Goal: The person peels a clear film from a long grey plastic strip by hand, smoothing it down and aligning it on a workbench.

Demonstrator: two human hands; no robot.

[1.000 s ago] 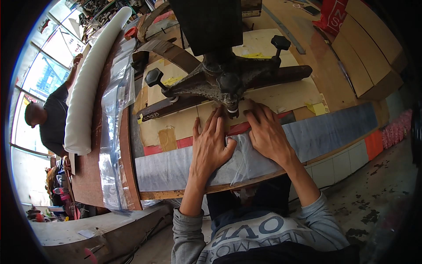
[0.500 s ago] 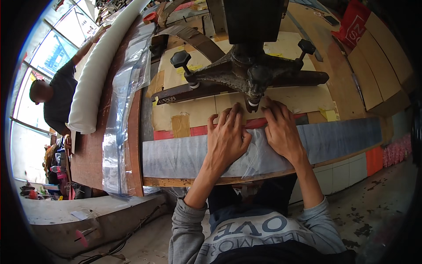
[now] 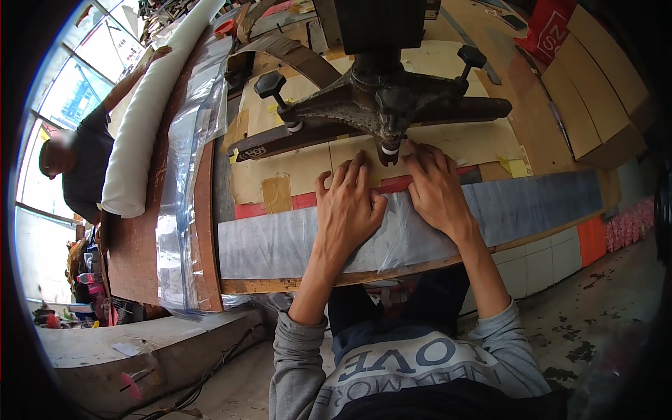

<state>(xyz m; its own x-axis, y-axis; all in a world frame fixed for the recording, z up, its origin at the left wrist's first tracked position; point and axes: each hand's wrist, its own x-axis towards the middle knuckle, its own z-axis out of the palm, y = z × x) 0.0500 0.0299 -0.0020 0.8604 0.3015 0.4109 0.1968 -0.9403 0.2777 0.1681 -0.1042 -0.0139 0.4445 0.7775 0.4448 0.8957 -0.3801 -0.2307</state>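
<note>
My left hand (image 3: 344,203) lies palm down at the front edge of the work table, its fingers stretched forward and its thumb apart. Beside it, my right hand (image 3: 439,192) rests with slightly bent fingers reaching forward. Both sets of fingertips are close to the lower tip of a dark metal machine head (image 3: 388,105) with spreading arms and black knobs. Thin clear plastic film (image 3: 404,241) runs beneath and between my hands, over a grey strip (image 3: 280,248) along the table edge. Under the fingers a red strip (image 3: 294,203) borders a pale board (image 3: 308,164).
At left stands a brown table (image 3: 133,269) with a large white roll (image 3: 140,154) and folded clear plastic (image 3: 178,238). A person (image 3: 87,161) behind it has a hand on the roll. Cardboard boxes (image 3: 581,98) and a red bag (image 3: 549,31) sit at right.
The whole view has shifted, so the table and machine appear a little farther up and left. My hands keep nearly the same place beside the machine's tip.
</note>
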